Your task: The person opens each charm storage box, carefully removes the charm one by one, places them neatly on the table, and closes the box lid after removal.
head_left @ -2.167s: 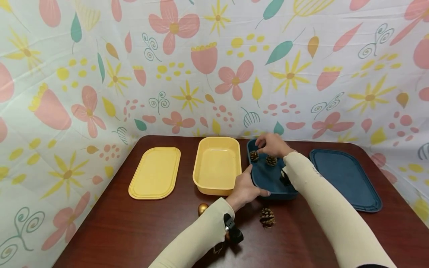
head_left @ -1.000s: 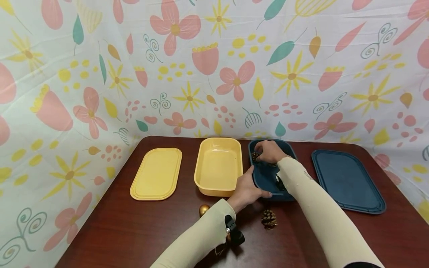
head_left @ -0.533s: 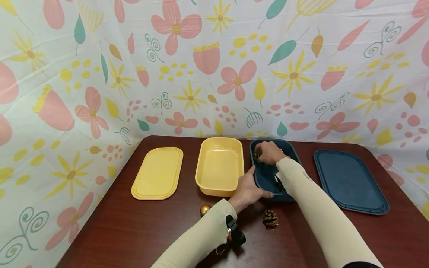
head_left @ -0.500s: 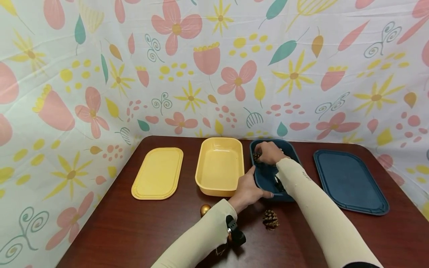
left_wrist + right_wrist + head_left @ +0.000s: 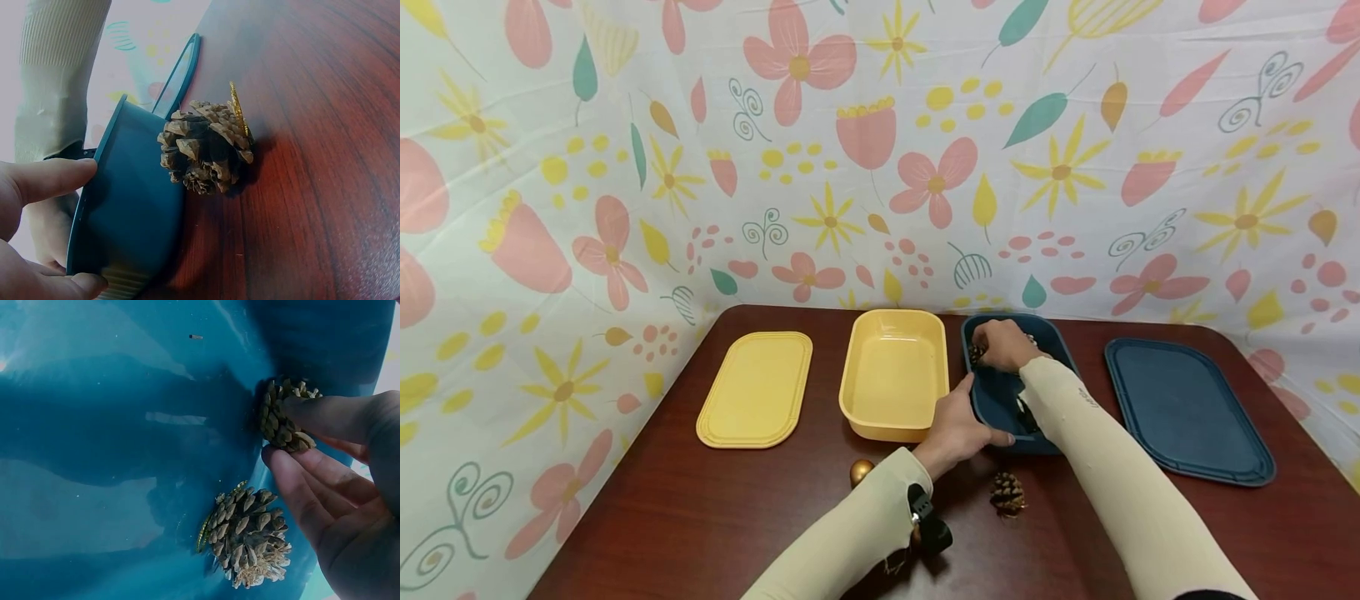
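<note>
My right hand (image 5: pixel 1006 345) reaches into the far left part of the blue bin (image 5: pixel 998 404) and pinches a pine cone (image 5: pixel 275 425) between thumb and fingers, against the bin's wall. Beside it in the right wrist view, a second pine cone (image 5: pixel 247 531) with a gold cord and a whitish tip lies on the bin's floor. At the bin's near left corner, my left hand (image 5: pixel 955 427) grips the rim, thumb along the near side. A third pine cone (image 5: pixel 1007 493) with a gold loop lies on the table in front of the bin.
Left of the blue bin stands a yellow bin (image 5: pixel 891 375). A yellow lid (image 5: pixel 755 390) lies at the far left, a blue lid (image 5: pixel 1187 408) at the right. A gold ball (image 5: pixel 861 472) rests near my left forearm, which partly hides other small items. A patterned cloth hangs behind.
My right hand has gone from over the bin's far end down onto the pine cone at its left side and now pinches it. The left hand has stayed on the rim.
</note>
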A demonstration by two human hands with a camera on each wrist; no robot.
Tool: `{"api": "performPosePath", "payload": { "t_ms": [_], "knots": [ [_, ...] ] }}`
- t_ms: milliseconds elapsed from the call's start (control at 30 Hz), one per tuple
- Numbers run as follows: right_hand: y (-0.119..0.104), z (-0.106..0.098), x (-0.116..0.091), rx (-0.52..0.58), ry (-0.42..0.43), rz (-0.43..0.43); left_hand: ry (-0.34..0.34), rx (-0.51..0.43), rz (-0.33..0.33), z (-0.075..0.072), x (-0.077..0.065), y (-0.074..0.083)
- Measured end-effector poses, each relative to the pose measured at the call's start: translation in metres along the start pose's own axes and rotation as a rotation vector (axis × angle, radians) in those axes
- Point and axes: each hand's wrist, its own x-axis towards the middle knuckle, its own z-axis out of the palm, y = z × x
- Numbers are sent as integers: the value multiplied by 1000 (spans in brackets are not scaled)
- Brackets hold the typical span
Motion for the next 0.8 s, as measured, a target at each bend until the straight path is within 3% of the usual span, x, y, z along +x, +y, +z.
{"api": "performPosePath", "payload": {
  "t_ms": [300, 800],
  "knots": [
    [2, -2, 0, 13, -6, 17, -6, -13, -6, 0, 1, 0],
    [1, -7, -5, 14, 20, -33, -6, -26, -9, 1, 0, -1]
  ]
}}
